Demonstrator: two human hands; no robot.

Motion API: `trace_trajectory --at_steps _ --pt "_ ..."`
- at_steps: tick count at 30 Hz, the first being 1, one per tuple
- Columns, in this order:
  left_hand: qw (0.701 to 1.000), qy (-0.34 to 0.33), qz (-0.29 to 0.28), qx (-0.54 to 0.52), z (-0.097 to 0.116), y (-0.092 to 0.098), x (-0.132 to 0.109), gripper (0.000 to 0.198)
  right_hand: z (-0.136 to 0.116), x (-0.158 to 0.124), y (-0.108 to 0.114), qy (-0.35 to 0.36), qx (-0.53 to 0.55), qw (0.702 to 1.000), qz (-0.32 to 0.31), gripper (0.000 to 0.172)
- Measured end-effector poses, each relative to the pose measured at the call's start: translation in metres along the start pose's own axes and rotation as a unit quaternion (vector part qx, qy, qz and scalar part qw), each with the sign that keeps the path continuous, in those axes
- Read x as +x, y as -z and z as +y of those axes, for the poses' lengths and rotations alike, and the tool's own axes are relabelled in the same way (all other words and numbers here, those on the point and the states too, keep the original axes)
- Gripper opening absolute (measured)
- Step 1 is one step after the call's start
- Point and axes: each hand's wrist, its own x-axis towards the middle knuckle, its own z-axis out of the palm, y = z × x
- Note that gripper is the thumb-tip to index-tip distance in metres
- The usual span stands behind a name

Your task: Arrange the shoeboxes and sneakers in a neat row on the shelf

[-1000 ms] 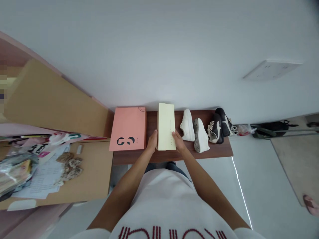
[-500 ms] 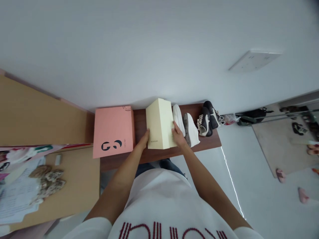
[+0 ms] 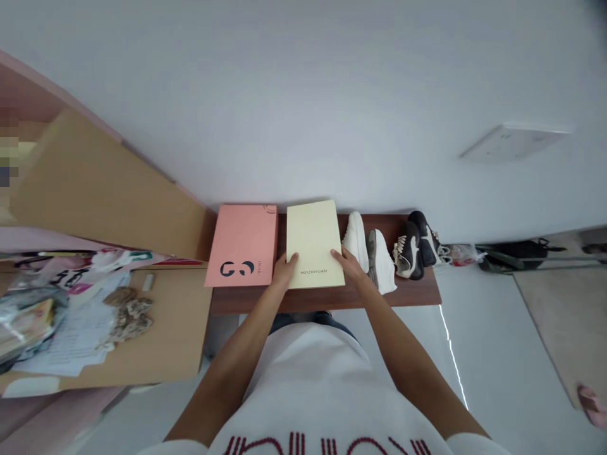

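A cream shoe box (image 3: 313, 237) with "MEIZHIYUAN" printed near its front edge lies on the brown wooden shelf (image 3: 398, 300), its lid facing up. My left hand (image 3: 285, 270) grips the box's left side, thumb on top. On the opposite side my right hand (image 3: 348, 262) holds the edge, its thumb also over the lid. To the left sits a pink box (image 3: 244, 243) with black lettering. Right of the cream box stand a pair of white shoes (image 3: 355, 240) and a pair of black-and-white sneakers (image 3: 408, 253).
A cardboard-coloured desk (image 3: 175, 328) at left carries papers (image 3: 83, 328), a leopard-print scrunchie (image 3: 129, 313) and a plastic bag. A white socket plate (image 3: 515, 144) is on the wall. A dark bag (image 3: 512, 256) and a pink slipper (image 3: 592, 404) are at right.
The cream box has turned from tilted, with two faces showing, to lid-up and straighter. Both hands stay on it, and my left thumb has come over the top. The view has shifted left.
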Motion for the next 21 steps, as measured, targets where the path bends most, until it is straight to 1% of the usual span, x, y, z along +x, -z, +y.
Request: trace_trajectory --at_steps 2,5,12,17,21 --pt "1.0 -0.022 0.004 0.015 0.005 0.003 -0.002 0.049 0.005 0.006 -0.003 -0.014 0.026 0.999 -0.031 0.054" --pt "0.998 -0.044 0.018 0.04 0.009 0.004 -0.001 0.05 0.015 0.016 -0.008 -0.043 0.047 0.998 -0.025 0.047" --pt "0.996 -0.014 0.023 0.089 0.01 0.004 0.005 0.052 0.031 0.031 -0.015 -0.064 0.06 0.995 -0.039 0.035" --pt "0.993 -0.004 0.029 0.116 0.008 0.005 0.009 0.053 0.039 0.042 -0.02 -0.078 0.062 0.995 -0.032 0.033" --pt "0.991 0.007 0.027 0.132 0.009 0.004 0.012 0.05 0.05 0.048 -0.023 -0.064 0.046 0.996 -0.048 0.04"
